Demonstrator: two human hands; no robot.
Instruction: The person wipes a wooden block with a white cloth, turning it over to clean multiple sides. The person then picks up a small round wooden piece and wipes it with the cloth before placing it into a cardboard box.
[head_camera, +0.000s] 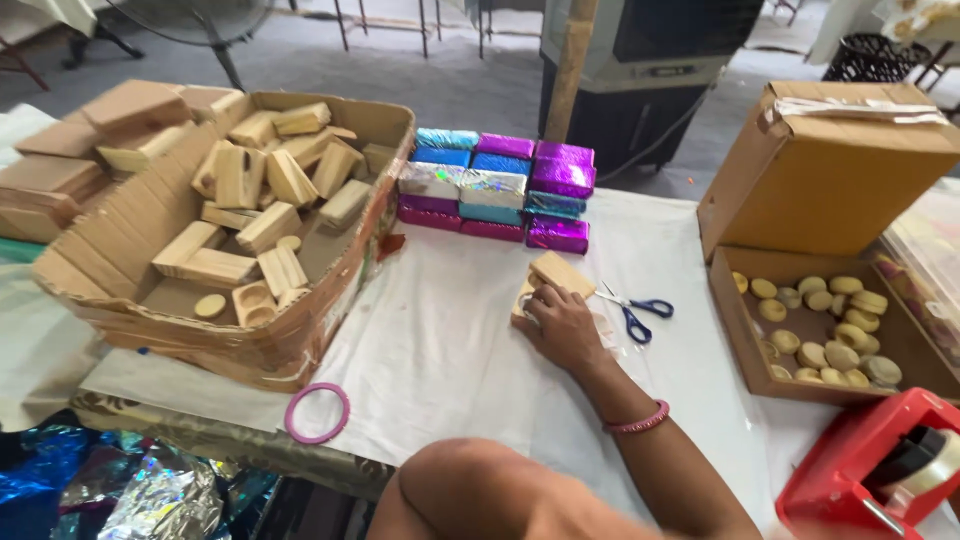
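Hand: our right hand (562, 322) rests on a wood block (556, 275) near the table's (440, 350) middle, fingers curled on its near end; the left hand is out of view.
Block: we judge it light, stiff and not fragile, with smooth faces best pinched across the long sides.
Beside it: scissors (632, 310) lie just right.
Far edge: wrapped blocks (497, 186) sit stacked.
Left edge: carton (230, 215) of bare blocks.
Right edge: box (815, 330) of what may be wooden discs.
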